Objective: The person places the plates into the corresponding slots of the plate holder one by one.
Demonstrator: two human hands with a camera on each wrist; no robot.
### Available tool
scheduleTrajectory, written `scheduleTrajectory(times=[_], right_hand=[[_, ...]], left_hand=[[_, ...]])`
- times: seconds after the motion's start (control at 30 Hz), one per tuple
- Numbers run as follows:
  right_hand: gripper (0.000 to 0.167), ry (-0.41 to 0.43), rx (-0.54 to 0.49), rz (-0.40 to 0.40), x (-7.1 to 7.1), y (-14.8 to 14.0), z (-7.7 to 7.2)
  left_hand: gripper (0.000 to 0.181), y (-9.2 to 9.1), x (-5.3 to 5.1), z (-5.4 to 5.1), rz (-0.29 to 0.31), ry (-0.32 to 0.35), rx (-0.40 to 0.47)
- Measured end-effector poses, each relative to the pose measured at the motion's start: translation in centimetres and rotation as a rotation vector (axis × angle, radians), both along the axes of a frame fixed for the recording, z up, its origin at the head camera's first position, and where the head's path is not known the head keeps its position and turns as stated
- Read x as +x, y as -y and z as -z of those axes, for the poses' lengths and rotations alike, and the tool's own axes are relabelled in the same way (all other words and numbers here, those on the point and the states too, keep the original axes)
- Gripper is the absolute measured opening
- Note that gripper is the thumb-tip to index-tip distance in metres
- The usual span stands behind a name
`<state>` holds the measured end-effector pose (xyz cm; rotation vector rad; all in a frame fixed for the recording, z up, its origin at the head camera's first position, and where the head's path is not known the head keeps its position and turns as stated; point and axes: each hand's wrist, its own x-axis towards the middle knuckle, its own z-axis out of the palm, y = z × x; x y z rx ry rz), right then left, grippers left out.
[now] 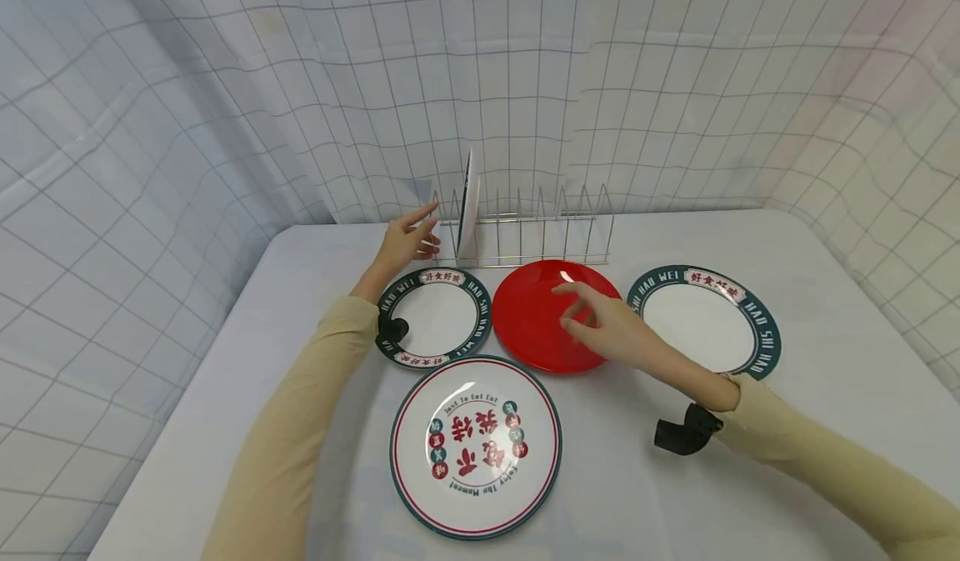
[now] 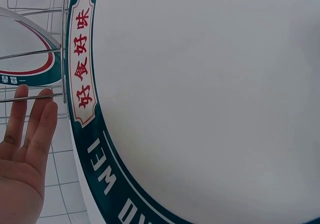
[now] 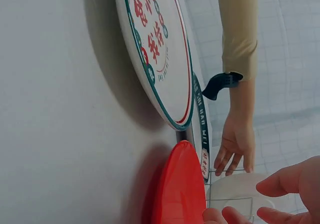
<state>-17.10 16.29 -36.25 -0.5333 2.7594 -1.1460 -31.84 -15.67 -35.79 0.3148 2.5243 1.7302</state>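
Note:
A white plate (image 1: 469,202) stands on edge near the left end of the wire dish rack (image 1: 543,242). My left hand (image 1: 405,242) is at that end of the rack, its fingers extended by the wires; in the left wrist view the fingertips (image 2: 46,96) lie close to a wire below the plate's red-and-green rim (image 2: 55,66). It grips nothing visible. Over the right part of a red plate (image 1: 525,319) hovers my right hand (image 1: 611,328), thumb and index finger bent but apart, holding nothing.
Flat on the white table (image 1: 600,478) lie a small green-rimmed plate (image 1: 438,319) at left, a similar one (image 1: 697,328) at right, and a larger white plate with red lettering (image 1: 480,386) in front. Grid-patterned curtains (image 1: 517,86) enclose the back and sides.

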Motion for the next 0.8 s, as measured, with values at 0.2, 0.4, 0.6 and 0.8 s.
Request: scheduleTrajectory(times=[0.2, 0.4, 0.6, 0.8], right_hand=[[0.05, 0.046, 0.002, -0.021, 1.7, -0.8, 1.0], [0.052, 0.141, -0.051, -0.1, 3.3, -1.4, 2.1], [0.055, 0.262, -0.15, -0.179, 4.4, -1.3, 3.2], [0.056, 0.343, -0.209, -0.223, 5.2, -0.1, 4.1]], left_hand=[[0.045, 0.0, 0.0, -0.1, -0.003, 0.0, -0.007], [0.046, 0.0, 0.0, -0.1, -0.005, -0.006, -0.01], [0.046, -0.1, 0.0, -0.1, -0.006, -0.006, -0.022], [0.046, -0.2, 0.1, -0.2, -0.015, 0.001, -0.02]])
